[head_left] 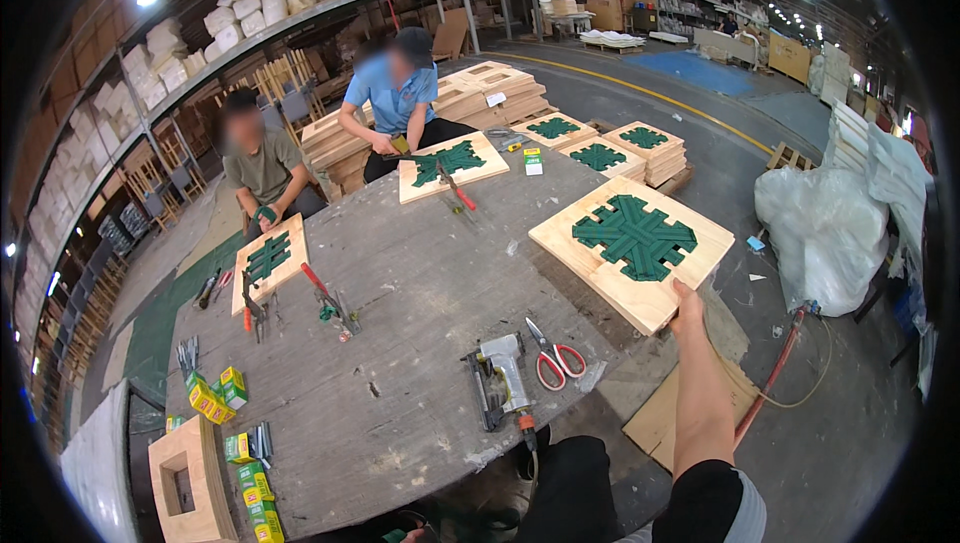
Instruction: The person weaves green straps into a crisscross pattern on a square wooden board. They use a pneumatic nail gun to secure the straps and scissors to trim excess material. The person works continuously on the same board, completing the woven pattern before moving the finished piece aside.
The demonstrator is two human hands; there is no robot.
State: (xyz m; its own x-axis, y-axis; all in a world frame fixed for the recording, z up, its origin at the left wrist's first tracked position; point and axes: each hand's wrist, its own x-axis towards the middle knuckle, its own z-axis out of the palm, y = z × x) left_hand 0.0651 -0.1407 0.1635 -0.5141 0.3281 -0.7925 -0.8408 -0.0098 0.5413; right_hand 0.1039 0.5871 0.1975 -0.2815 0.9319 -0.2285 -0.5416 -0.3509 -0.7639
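Observation:
My right hand (688, 305) grips the near right edge of a square wooden seat frame (560, 233), its fingers mostly hidden beneath. Green webbing straps (635, 236) are woven across the frame's opening. The frame sits beyond the table's right edge; whether it rests on something below, I cannot tell. Only a sliver of what looks like my left hand (413, 535) shows at the bottom edge, beside a bit of green, its fingers hidden. Nearest to my body on the table lie a pneumatic staple gun (507, 373) and red-handled scissors (555, 355).
Two co-workers (400, 93) (262, 158) sit across the grey table (420, 283) with webbed frames. Pincers (455, 188), staple boxes (255, 483) and a bare frame (190, 483) lie on it. Webbed frames (645, 138) are stacked beyond. A red hose (770, 383) and wrapped bundle (825, 233) stand right.

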